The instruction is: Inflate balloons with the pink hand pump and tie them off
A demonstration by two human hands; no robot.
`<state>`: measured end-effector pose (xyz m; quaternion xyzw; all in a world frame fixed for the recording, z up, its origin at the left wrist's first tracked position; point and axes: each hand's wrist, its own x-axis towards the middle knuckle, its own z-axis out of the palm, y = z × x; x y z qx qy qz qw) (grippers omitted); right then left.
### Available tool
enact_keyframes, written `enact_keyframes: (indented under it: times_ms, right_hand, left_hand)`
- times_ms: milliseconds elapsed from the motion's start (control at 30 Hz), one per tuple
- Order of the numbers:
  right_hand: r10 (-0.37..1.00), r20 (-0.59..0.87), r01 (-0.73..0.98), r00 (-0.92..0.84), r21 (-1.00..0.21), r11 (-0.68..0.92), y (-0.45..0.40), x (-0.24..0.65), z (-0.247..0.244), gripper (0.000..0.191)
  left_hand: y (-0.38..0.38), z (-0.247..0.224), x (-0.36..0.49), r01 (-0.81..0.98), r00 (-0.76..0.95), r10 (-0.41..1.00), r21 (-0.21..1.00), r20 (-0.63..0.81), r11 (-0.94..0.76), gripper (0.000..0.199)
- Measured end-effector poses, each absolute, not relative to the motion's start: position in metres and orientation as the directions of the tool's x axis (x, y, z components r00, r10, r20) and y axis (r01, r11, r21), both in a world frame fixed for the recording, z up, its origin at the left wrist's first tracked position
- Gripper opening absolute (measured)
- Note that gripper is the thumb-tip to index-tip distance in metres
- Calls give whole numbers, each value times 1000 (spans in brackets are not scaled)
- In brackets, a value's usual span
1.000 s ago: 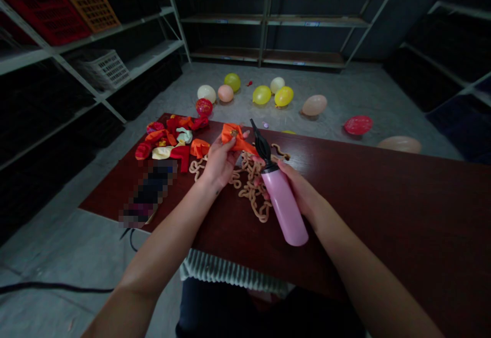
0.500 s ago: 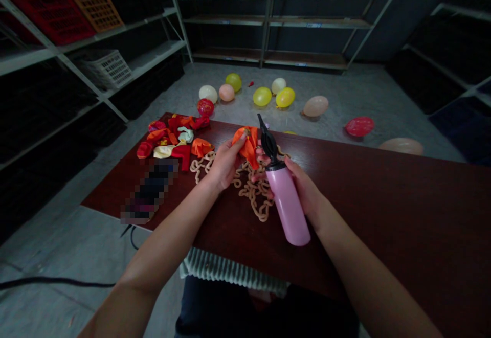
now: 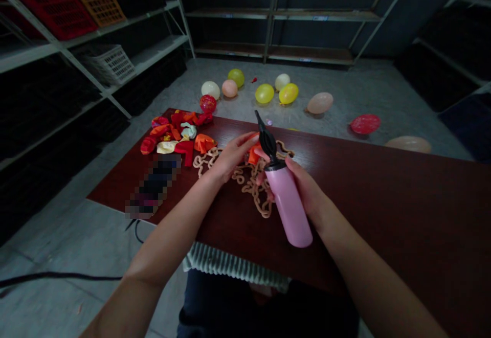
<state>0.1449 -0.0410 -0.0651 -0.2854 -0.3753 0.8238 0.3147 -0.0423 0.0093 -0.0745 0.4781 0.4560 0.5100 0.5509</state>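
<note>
My right hand [image 3: 310, 188] is wrapped round a pink balloon pump [image 3: 290, 209], its black nozzle pointing up and away from me. Close to the left of that nozzle, my left hand [image 3: 232, 160] is closed on a limp orange balloon [image 3: 253, 154]. The fingers and the pump hide much of this balloon, and I cannot tell whether it touches the nozzle. A tan twisted cord [image 3: 251, 187] lies in loops on the table beneath both hands.
Flat balloons [image 3: 169, 133] in several colours lie heaped at the left of the dark wooden table [image 3: 383, 205]. A blurred-out dark object [image 3: 153, 187] lies nearer me. Inflated balloons [image 3: 264, 93] are spread over the floor. Metal shelves [image 3: 314, 16] with crates [image 3: 113, 64] stand around.
My left hand has turned over the orange balloon and moved slightly right, covering more of it. The pump stays in my right hand almost unmoved. The view has shifted slightly.
</note>
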Motion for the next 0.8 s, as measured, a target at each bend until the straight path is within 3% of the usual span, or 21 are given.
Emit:
enact_keyframes:
  times_ms: [100, 167, 200, 267, 367, 500, 633, 700, 800]
  right_hand:
    - [779, -232, -337, -583, -803, -492, -39, 149, -62, 76]
    - [803, -237, -355, -547, -803, -479, -38, 152, -60, 73]
    - [813, -233, -363, -534, -805, -469, -38, 153, -60, 71]
    - [822, -210, -374, -529, -812, -448, -39, 154, -59, 69]
    - [801, -169, -364, -575, -823, -435, -40, 155, -59, 70]
    - [757, -159, -328, -634, -831, -450, -39, 155, -63, 64]
    - [763, -179, -299, -622, -846, -442, -39, 157, -61, 57]
    - [802, -195, -288, -565, -864, -413, -38, 158, -56, 58]
    - [834, -224, -268, -504, -877, -398, -37, 159, -50, 56]
  left_hand:
    - [6, -68, -48, 298, -200, 927, 921, 317, -251, 47]
    - [1, -62, -50, 499, -201, 840, 790, 505, -356, 33]
    - [-1, -60, -50, 543, -152, 836, 751, 527, -375, 28]
    - [-5, -57, -48, 561, -20, 888, 741, 459, -370, 44]
    - [-6, -57, -44, 512, 145, 950, 801, 277, -311, 59]
    - [-5, -61, -40, 310, 336, 927, 910, 167, -276, 53]
    - [-2, -61, -47, 97, 472, 880, 988, 60, -120, 47]
    - [2, -58, -56, 39, 451, 892, 998, 27, -49, 43]
    - [11, -52, -74, -221, 190, 981, 975, 41, 2, 36]
